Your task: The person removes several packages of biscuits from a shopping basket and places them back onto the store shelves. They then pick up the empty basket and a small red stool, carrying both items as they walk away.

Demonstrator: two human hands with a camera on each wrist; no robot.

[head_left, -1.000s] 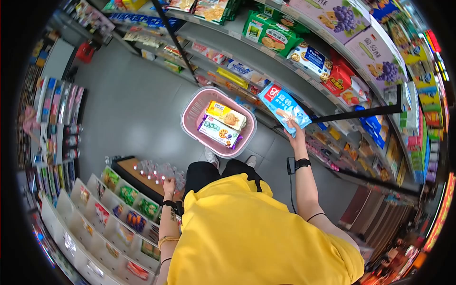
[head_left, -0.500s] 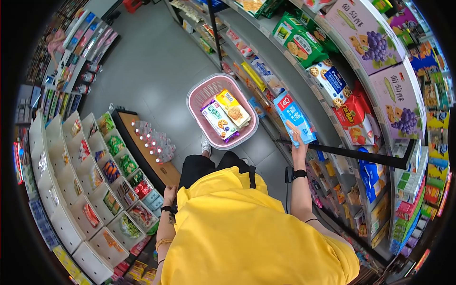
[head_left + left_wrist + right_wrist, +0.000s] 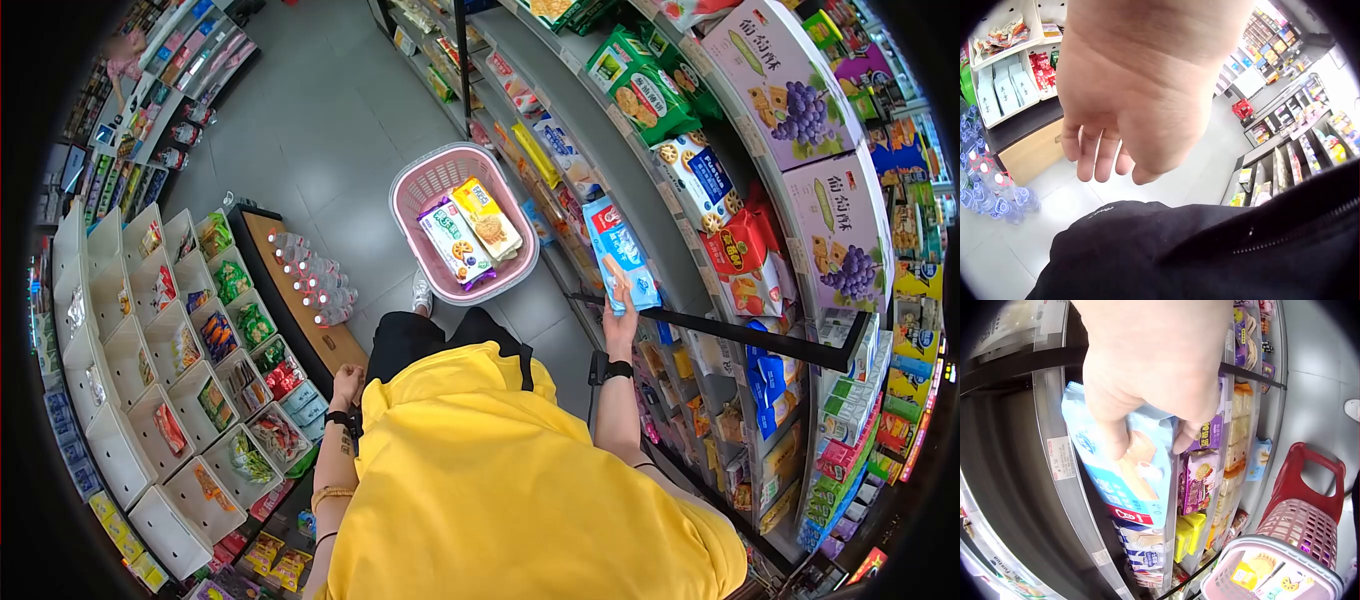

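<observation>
A light blue biscuit packet (image 3: pixel 622 262) is pinched by my right hand (image 3: pixel 618 325) beside the shelves. The right wrist view shows thumb and fingers of the right hand (image 3: pixel 1154 381) on either side of the blue packet (image 3: pixel 1129 469). My left hand (image 3: pixel 347 384) hangs by the black trousers near a wooden ledge, and in the left wrist view the left hand (image 3: pixel 1129 119) holds nothing, its fingers loosely curled. A pink basket (image 3: pixel 408 205) on the floor holds a yellow packet (image 3: pixel 486 217) and a white and purple packet (image 3: pixel 452 243).
Shelves of snacks stand on the right, with a black bar (image 3: pixel 760 340) across them near the right hand. White bins (image 3: pixel 130 360) of small packets are at the left. Plastic bottles (image 3: pixel 318 283) stand on the floor beside the wooden ledge (image 3: pixel 290 300).
The view has turned, with the shelves and bins shifting round. The right hand still holds the blue packet, which now hangs more upright along the shelf edge. The left hand remains low by the trousers.
</observation>
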